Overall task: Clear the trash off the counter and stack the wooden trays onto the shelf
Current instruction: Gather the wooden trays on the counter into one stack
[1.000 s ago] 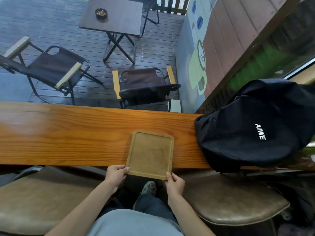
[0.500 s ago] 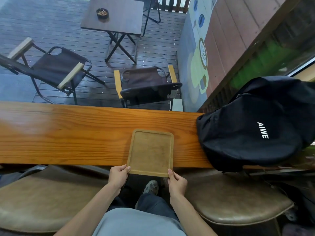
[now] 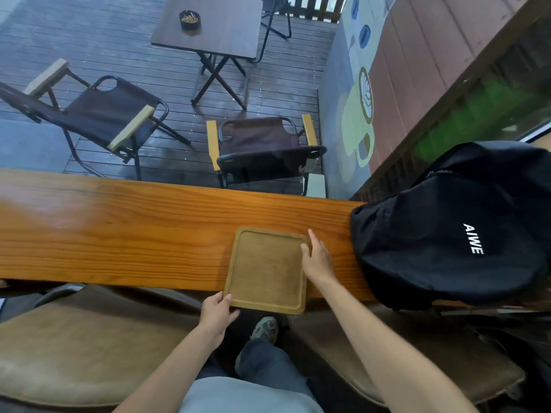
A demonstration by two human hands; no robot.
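- Your counter [image 3: 125, 231] is a long plank of orange wood that runs from the left edge of the view to the right, with a window and an outdoor deck on its far side.
- A black backpack [image 3: 453, 234] with white letters sits on the right end of the counter, just right of your right hand and apart from it.
- Two brown cushioned stools stand on your near side: one [image 3: 89, 347] at the left, one [image 3: 423, 353] at the right, with your legs between them.
- Out on the deck you can see two folding chairs [image 3: 262, 147] and, farther off, a small dark table [image 3: 214, 25] with an ashtray [image 3: 190, 20] on it.
- The wooden tray [image 3: 268, 269] lies flat on the counter in front of you, its near edge jutting past the counter's near edge.
- Your right hand [image 3: 317, 257] lies along the tray's right rim towards the far corner, fingers stretched out and close together, thumb on the rim's inner side.
- Your left hand [image 3: 216, 315] pinches the tray's near-left corner, thumb on top and fingers tucked under it.
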